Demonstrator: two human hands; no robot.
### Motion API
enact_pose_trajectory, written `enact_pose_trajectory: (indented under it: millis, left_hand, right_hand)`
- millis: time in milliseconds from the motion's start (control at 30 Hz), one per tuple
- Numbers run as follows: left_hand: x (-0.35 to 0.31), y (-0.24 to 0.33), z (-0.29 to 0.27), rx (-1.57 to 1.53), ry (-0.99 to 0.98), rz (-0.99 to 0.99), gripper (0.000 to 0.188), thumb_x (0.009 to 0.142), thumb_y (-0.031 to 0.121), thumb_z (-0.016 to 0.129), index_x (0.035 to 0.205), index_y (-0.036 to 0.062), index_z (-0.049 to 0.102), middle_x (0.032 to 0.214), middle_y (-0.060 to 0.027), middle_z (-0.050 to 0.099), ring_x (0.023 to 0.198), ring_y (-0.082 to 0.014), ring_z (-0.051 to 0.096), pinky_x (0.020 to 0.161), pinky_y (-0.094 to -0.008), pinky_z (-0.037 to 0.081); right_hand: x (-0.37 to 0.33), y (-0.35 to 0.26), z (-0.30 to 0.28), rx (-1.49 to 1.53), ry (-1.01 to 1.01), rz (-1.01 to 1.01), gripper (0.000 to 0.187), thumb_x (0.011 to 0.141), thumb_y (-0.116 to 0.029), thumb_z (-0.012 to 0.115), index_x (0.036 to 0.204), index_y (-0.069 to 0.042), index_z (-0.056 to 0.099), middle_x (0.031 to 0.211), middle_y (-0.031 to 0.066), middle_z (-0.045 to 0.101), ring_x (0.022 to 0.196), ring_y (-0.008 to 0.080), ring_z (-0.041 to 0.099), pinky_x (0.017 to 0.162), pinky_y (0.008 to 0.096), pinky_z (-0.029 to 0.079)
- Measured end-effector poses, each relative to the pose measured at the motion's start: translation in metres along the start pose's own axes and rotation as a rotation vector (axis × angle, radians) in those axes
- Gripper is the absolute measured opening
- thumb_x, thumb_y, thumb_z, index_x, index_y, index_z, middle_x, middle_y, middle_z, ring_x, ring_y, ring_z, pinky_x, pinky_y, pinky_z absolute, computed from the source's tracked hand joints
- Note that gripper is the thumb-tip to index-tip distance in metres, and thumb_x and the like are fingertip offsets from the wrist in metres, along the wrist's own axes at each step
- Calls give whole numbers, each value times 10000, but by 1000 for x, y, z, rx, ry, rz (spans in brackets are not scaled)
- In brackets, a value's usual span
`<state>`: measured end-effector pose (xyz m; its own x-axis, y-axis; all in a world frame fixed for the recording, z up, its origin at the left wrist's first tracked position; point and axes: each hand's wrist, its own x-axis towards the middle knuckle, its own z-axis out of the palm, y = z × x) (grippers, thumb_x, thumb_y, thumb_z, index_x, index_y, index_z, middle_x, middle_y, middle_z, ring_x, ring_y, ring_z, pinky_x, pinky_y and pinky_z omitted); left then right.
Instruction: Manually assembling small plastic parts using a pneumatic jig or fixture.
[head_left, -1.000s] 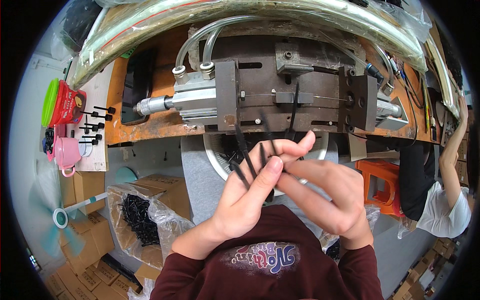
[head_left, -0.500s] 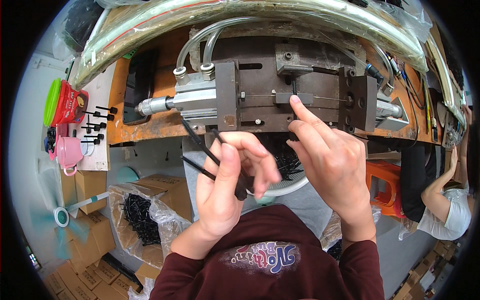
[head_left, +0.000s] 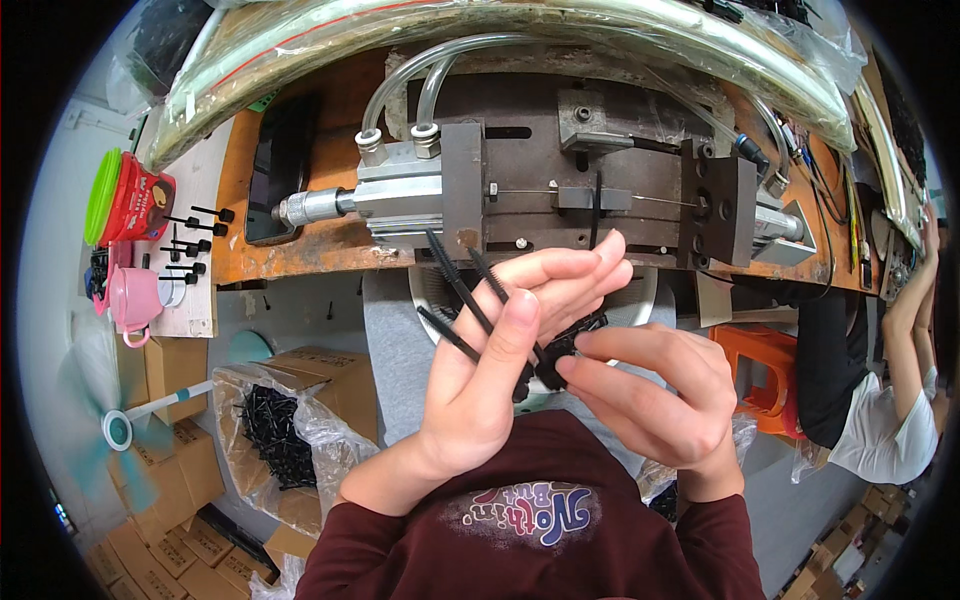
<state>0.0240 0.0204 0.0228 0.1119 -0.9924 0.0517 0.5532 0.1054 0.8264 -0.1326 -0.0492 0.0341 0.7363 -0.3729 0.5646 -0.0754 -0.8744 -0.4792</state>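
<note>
My left hand (head_left: 500, 370) is closed around several black mascara wands (head_left: 458, 290), their bristled ends pointing up and left and their dark caps toward my right hand. My right hand (head_left: 665, 390) pinches at the cap end of a wand (head_left: 550, 368), beside my left palm. Another thin black wand (head_left: 597, 210) stands upright between my left fingertips and a small grey metal block (head_left: 590, 199); whether the fingers touch it I cannot tell. That block sits mid-span on a thin rod of the dark metal fixture (head_left: 640, 235) at the bench edge.
An air cylinder (head_left: 400, 190) with clear hoses flanks the fixture. A phone (head_left: 275, 180), red tub (head_left: 150, 200), pink cup (head_left: 135, 300) and several upright wands stand left. Below are a bagged box of black pieces (head_left: 275, 435), a fan (head_left: 118, 430) and orange stool (head_left: 755, 370). A co-worker (head_left: 890, 420) sits right.
My right hand has left the metal block and come down to the caps by my left hand. The left hand has shifted right and up, its fingers now extended toward the block.
</note>
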Motion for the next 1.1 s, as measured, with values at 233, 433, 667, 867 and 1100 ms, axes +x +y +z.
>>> enact_pose_trajectory:
  millis: [233,433,667,867,1100]
  left_hand:
    - [-1,-8,-1,12,-25,-56,523,1069,337,322,1420,-51,325,1414,-280,470,1317,-373,481,1098,-457,390]
    - [-9,5,-9,190,88,-18,403,1075,214,355,1381,-44,408,902,-108,687,662,-67,550,579,-200,460]
    - [-8,5,-8,14,88,10,477,1021,423,489,1201,-17,457,667,13,418,517,-40,307,424,-178,247]
    - [-8,10,-13,-285,3,-150,1003,870,836,201,1273,-58,409,826,-46,437,678,-101,367,485,-216,287]
    - [-9,10,-10,-229,61,-195,983,894,809,117,1281,-40,424,849,-35,431,707,-125,393,605,-253,351]
  right_hand:
    - [0,-3,-1,2,19,92,307,648,-23,728,953,-9,695,972,109,662,759,218,677,617,309,559]
    - [4,17,1,-153,41,270,263,687,33,748,927,6,643,1160,161,646,815,243,686,683,327,565]
    - [18,18,8,-434,-62,270,210,716,-55,760,899,-37,658,1190,86,683,663,226,657,592,309,518]
    - [22,10,5,-469,-127,310,218,714,-51,761,911,-37,670,1167,89,690,672,216,665,592,298,522]
    - [8,-22,-8,-109,21,91,262,676,-51,741,937,-52,718,974,78,689,636,149,619,525,262,475]
